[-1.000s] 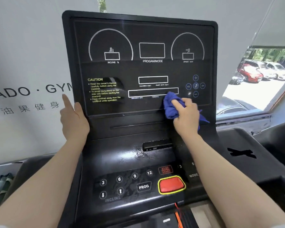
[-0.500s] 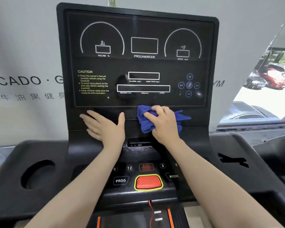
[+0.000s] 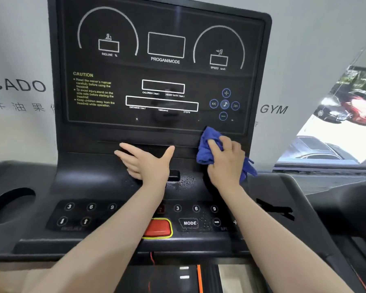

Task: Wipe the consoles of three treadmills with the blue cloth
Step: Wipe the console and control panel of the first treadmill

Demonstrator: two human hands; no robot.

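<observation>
Right hand (image 3: 225,163) has the blue cloth (image 3: 209,148) bunched in curled fingers and pressed against the black band just below the display panel (image 3: 163,66), at the console's (image 3: 76,134) right end, so the wad takes the pressure of the wipe. Left hand (image 3: 145,160) lies flat, fingers spread and thumb out, palm on the ledge at the middle of the console; that looks like a brace, steadying the body while the other arm works. The cloth is a crumpled lump more than a strip: its bulk runs up and down, the upper tip touching the panel's lower right corner, a loose tail trailing out to the right past the wrist. Droplets (image 3: 186,179) sit on the surface between the hands, near the small slot, and more speckle the area by the MODE button (image 3: 189,223), so my guess is the lower, nearer part is not yet wiped. Red stop button (image 3: 157,228) sits near, half hidden under the left forearm.
</observation>
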